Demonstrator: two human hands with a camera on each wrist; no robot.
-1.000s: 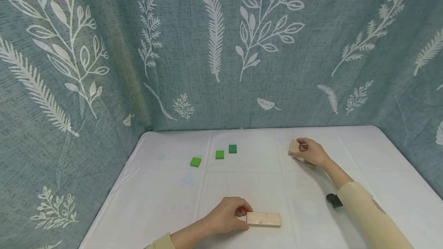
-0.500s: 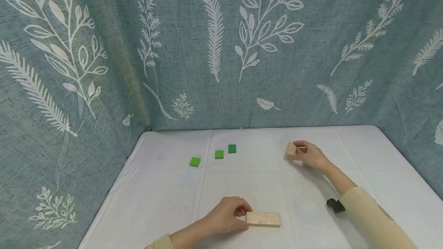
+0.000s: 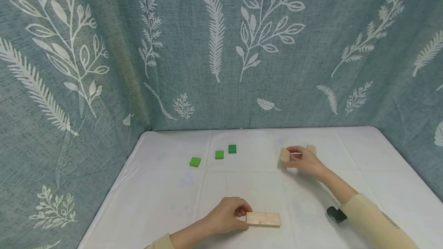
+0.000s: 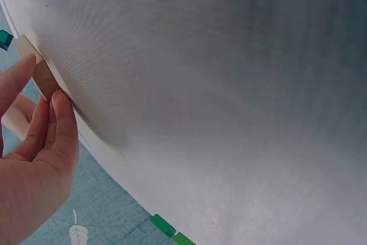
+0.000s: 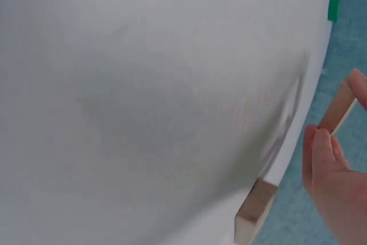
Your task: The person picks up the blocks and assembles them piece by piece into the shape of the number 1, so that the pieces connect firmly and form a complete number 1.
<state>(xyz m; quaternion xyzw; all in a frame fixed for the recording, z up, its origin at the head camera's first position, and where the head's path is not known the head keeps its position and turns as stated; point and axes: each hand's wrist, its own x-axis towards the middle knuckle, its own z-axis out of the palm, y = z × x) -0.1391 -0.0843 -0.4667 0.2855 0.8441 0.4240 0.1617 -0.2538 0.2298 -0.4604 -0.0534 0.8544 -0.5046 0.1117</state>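
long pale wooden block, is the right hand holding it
No, the left hand pinches the long pale wooden block at one end, while the right hand holds a shorter pale wooden block.

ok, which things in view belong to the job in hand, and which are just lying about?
In the job:
- long wooden piece, gripped by the left hand
- small wooden block, held by the right hand

Apparently lying about:
- second small block, untouched; possibly a spare
- three green blocks
- black object, unclear

Small pale wooden block in the right hand
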